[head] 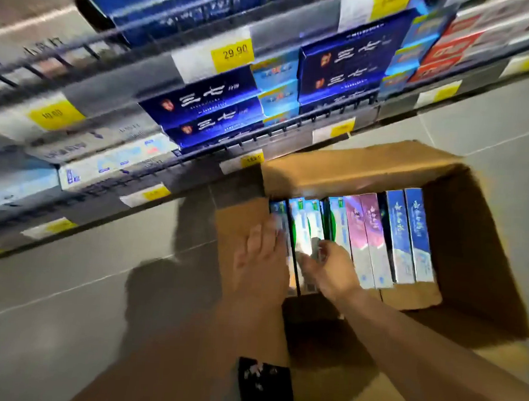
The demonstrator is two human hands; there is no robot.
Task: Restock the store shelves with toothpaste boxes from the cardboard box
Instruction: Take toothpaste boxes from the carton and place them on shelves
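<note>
where cardboard box (471, 244) meets tile floor (65, 296): left hand (262, 259) flat, right hand (330, 271) pinching toothpaste box (304, 230)

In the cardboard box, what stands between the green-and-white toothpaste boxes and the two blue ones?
Two pink-purple toothpaste boxes stand there side by side, as the head view shows.

We catch 29.90 on the yellow price tag (233, 55) at twelve o'clock. We read 三七 on the dark blue boxes (205, 103) at eleven, and on the blue stack (349, 60) at one. The left tag (53, 113) at ten is too blurred.
</note>
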